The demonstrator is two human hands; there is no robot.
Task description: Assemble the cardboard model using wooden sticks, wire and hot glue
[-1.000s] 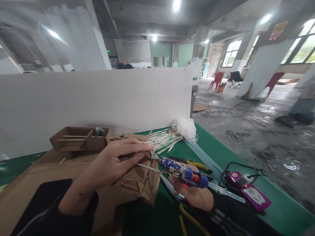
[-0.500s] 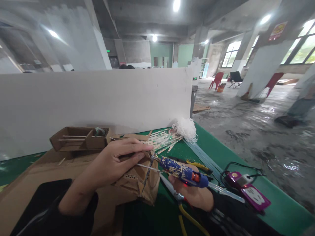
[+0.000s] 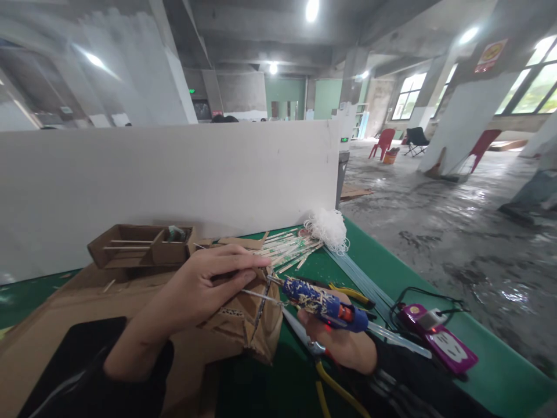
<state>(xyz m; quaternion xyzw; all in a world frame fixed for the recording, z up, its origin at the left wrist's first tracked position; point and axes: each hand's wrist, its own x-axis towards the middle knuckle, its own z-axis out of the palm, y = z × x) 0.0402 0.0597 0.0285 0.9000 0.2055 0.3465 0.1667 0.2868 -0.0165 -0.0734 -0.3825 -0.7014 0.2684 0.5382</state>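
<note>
My right hand (image 3: 343,342) is wrapped round a blue hot glue gun (image 3: 319,303), which is crusted with pale shreds and has a clear glue stick (image 3: 402,341) in its rear. The gun's nozzle (image 3: 275,280) meets the upper edge of a folded cardboard piece (image 3: 261,331). My left hand (image 3: 213,278) grips that cardboard from the left, fingers together on top and thumb below. A thin white stick (image 3: 259,296) juts from the cardboard, under my left thumb, toward the gun. Part of the cardboard is hidden by my left hand.
Yellow-handled pliers (image 3: 335,386) lie below my right hand. Wooden sticks (image 3: 287,248), white string (image 3: 328,229) and clear glue sticks (image 3: 352,270) lie beyond. A purple power strip (image 3: 439,339) sits right, a divided cardboard box (image 3: 126,247) left. A white partition (image 3: 174,174) stands behind.
Both hands, the glue gun and the cardboard stay nearly still. At the far right, a person's legs have shifted to the right.
</note>
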